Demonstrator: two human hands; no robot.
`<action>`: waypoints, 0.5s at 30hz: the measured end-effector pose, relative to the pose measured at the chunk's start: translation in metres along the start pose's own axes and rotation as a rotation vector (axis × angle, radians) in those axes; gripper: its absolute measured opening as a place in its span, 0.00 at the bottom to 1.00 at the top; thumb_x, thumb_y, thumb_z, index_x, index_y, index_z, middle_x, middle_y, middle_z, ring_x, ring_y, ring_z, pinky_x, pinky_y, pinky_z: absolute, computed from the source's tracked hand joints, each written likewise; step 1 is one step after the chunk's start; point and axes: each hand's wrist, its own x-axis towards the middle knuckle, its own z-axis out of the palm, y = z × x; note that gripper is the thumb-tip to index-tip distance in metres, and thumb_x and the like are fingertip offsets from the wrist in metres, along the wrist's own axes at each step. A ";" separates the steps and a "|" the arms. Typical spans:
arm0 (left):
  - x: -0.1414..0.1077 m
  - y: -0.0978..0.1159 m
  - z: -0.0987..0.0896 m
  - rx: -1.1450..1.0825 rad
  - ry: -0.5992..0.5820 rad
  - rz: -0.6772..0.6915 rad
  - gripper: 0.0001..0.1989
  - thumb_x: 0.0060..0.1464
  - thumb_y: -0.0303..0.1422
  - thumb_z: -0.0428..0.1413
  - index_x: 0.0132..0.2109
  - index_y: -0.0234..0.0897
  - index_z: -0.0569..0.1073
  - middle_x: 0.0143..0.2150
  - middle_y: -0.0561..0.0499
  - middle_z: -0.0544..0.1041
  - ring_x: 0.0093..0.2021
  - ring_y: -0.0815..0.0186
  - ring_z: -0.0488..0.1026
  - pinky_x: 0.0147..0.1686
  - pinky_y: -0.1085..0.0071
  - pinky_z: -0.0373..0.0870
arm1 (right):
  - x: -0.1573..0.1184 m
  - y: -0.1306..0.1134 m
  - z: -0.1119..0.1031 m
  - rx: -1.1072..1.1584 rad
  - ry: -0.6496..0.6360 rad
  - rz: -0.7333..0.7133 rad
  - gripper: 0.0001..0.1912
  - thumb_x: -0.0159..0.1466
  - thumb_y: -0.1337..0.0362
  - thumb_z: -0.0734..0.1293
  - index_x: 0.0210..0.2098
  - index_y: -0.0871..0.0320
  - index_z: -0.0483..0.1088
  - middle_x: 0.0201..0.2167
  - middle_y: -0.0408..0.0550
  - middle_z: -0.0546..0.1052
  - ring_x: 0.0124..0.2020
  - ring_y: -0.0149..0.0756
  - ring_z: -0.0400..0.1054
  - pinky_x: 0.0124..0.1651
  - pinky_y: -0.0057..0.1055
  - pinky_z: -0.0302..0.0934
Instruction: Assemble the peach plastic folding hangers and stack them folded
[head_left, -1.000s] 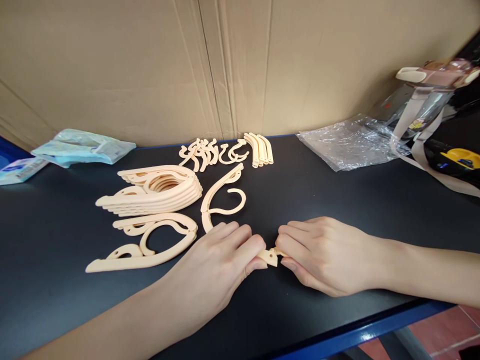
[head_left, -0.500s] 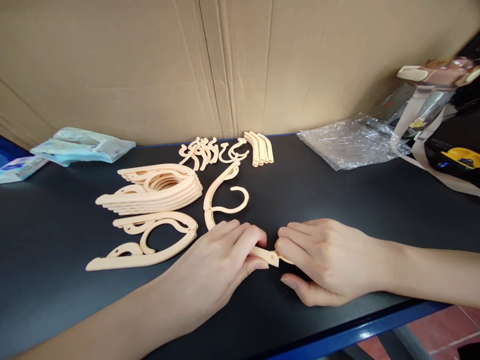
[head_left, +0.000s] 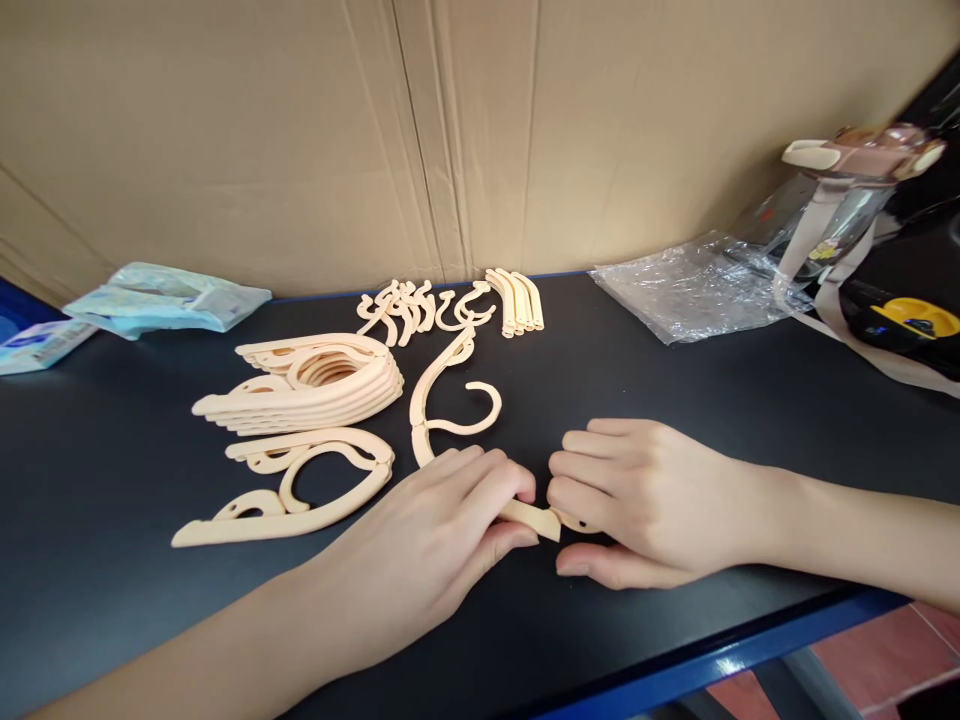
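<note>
A cream plastic folding clothes hanger (head_left: 421,400) lies spread on the dark table, its hook (head_left: 484,415) pointing right. My left hand (head_left: 450,530) is closed around the hanger's near arm, whose tip (head_left: 541,520) sticks out past the thumb and index finger. At that tip, a small cream end piece with a hole (head_left: 581,523) shows from under my right hand (head_left: 637,500). The right fingers are curled over this piece and hide most of it. To the left lie a folded hanger (head_left: 330,515) and a stack of folded hangers (head_left: 322,405).
At the back are a pile of small hanger parts (head_left: 401,310) and several curved arm pieces (head_left: 517,300). Tissue packs (head_left: 165,300) lie back left. A clear plastic bag (head_left: 675,290) and a strapped water bottle (head_left: 847,200) are at the right. Cardboard (head_left: 262,130) stands behind.
My right hand has turned slightly at the arm's tip, and more of the end piece with its hole now shows. The left hand keeps its hold almost unmoved.
</note>
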 end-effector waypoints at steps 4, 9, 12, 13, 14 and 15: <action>0.001 0.004 -0.001 0.149 -0.008 0.116 0.08 0.70 0.25 0.43 0.45 0.37 0.66 0.39 0.51 0.71 0.37 0.62 0.69 0.36 0.66 0.66 | 0.000 0.011 -0.006 0.110 0.005 0.038 0.29 0.75 0.48 0.50 0.33 0.60 0.71 0.27 0.47 0.72 0.29 0.35 0.58 0.35 0.34 0.53; 0.000 0.005 0.000 0.203 -0.037 0.188 0.12 0.64 0.17 0.46 0.46 0.36 0.69 0.44 0.48 0.74 0.41 0.61 0.69 0.42 0.66 0.66 | -0.001 0.019 -0.005 0.313 -0.051 0.059 0.28 0.74 0.48 0.54 0.51 0.66 0.71 0.48 0.59 0.78 0.47 0.41 0.70 0.51 0.38 0.62; -0.002 0.006 -0.001 0.195 -0.008 0.221 0.11 0.65 0.19 0.48 0.44 0.37 0.70 0.42 0.49 0.74 0.40 0.61 0.69 0.42 0.67 0.66 | -0.002 0.020 -0.002 0.360 -0.081 0.045 0.30 0.73 0.48 0.56 0.58 0.69 0.68 0.56 0.62 0.76 0.56 0.44 0.69 0.60 0.42 0.61; -0.003 0.007 -0.001 0.196 -0.004 0.234 0.10 0.65 0.20 0.48 0.44 0.37 0.71 0.42 0.49 0.74 0.40 0.62 0.68 0.42 0.67 0.66 | -0.002 0.020 -0.001 0.358 -0.094 0.044 0.31 0.73 0.48 0.56 0.60 0.70 0.66 0.58 0.62 0.75 0.58 0.45 0.68 0.62 0.43 0.60; -0.003 0.008 -0.001 0.200 -0.009 0.245 0.10 0.66 0.20 0.47 0.44 0.37 0.71 0.41 0.49 0.74 0.40 0.62 0.68 0.41 0.67 0.66 | -0.002 0.020 -0.001 0.348 -0.107 0.046 0.32 0.73 0.47 0.56 0.61 0.71 0.65 0.60 0.63 0.73 0.60 0.47 0.67 0.63 0.45 0.58; -0.003 0.009 -0.001 0.206 -0.019 0.256 0.10 0.66 0.21 0.47 0.44 0.36 0.71 0.41 0.49 0.74 0.39 0.62 0.68 0.41 0.67 0.67 | -0.002 0.020 -0.001 0.335 -0.121 0.054 0.33 0.73 0.47 0.56 0.63 0.71 0.64 0.61 0.63 0.72 0.61 0.48 0.66 0.64 0.46 0.58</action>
